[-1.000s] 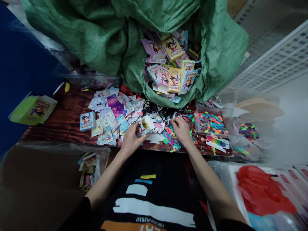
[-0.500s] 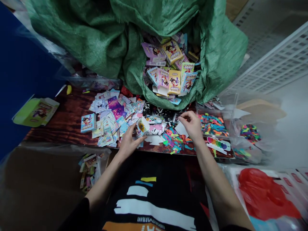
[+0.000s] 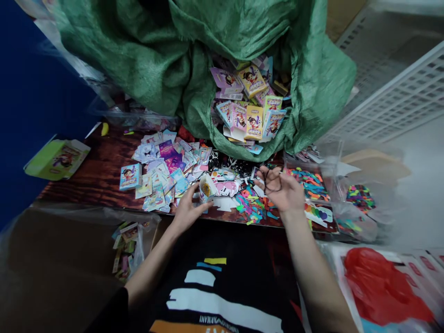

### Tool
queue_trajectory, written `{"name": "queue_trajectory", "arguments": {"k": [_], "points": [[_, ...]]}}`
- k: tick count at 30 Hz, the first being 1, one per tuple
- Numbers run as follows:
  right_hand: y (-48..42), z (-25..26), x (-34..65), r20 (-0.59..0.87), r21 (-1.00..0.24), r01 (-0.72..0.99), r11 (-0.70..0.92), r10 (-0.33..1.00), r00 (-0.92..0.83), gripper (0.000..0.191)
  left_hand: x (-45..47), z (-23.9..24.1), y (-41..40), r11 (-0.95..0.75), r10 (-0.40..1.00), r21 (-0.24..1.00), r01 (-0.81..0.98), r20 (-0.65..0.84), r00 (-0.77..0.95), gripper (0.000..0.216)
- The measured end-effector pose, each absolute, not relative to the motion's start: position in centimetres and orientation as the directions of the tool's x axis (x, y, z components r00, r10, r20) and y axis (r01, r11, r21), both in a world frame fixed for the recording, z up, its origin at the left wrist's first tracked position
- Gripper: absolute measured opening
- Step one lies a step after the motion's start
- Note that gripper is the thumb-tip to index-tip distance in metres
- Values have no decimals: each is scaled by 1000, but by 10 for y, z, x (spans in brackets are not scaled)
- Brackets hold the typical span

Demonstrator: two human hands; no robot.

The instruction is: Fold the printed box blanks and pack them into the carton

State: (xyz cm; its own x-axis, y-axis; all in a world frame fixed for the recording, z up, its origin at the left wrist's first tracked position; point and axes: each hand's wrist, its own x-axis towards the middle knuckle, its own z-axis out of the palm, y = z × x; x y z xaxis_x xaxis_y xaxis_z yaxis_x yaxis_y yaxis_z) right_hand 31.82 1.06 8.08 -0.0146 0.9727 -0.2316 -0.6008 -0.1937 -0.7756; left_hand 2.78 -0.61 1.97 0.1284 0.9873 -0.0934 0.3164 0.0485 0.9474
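Observation:
My left hand [image 3: 188, 209] is closed round a small printed paper box [image 3: 206, 188], its open top facing me and something yellowish inside. Turned palm up, my right hand [image 3: 287, 193] has its fingers curled on a thin black cord loop [image 3: 273, 187]. Between the hands lie white and pink die-cut cards [image 3: 226, 188]. Beneath my right hand is a heap of colourful small strips [image 3: 250, 203]. Behind it, a tangle of black cords [image 3: 239, 165] sits at the sack's mouth. Left of the box spreads a pile of printed cards [image 3: 166, 166].
A green sack [image 3: 135, 60] full of small printed boxes [image 3: 254, 122] leans over the back. A blue box [image 3: 131, 176] and an opened green carton [image 3: 57, 159] stand left. Clear trays [image 3: 329, 180] are at right, and a cardboard box [image 3: 62, 249] is below left.
My right hand has turned palm up and now shows a black cord loop in its fingers. My left hand keeps the small box, tilted slightly more toward me.

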Motion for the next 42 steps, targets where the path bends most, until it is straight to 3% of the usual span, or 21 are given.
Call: {"name": "queue_trajectory", "arguments": {"k": [6,12,17,20,23,25,29,31,33,37,42], "points": [[32,48,283,-334,-705,-575,-415,910,-246,24,26,20,-6,40,988,951,307,-84,130,67],[40,62,269,-413,-782,-448,-433,899,-149,26,20,15,-4,65,985,944,323,-111,128,70],[28,64,276,-461,-783,-422,-456,882,-97,43,24,12,-2,56,979,953,297,-110,170,70],[7,50,275,-486,-718,-459,-524,849,-209,30,27,14,0,48,977,958,282,-104,188,71],[-14,35,273,-495,-687,-376,-621,780,-384,23,30,21,5,41,973,960,276,-101,206,72],[-21,31,277,-500,-699,-331,-634,764,-408,22,34,30,11,21,966,964,266,-87,242,72],[-15,33,302,-472,-856,-166,-489,872,-130,21,47,52,37,-44,923,965,260,-60,380,72],[-8,35,318,-376,-924,50,-379,925,60,18,57,60,55,-75,894,960,268,-54,444,72],[-4,34,329,-247,-914,290,-283,956,155,16,69,65,76,-102,850,956,276,-61,524,69],[-5,27,336,-132,-830,538,-149,989,70,19,90,71,122,-58,723,964,261,-140,676,63],[-4,27,325,-156,-749,653,-111,988,-11,24,109,82,178,-76,777,986,147,-34,629,64]]}}
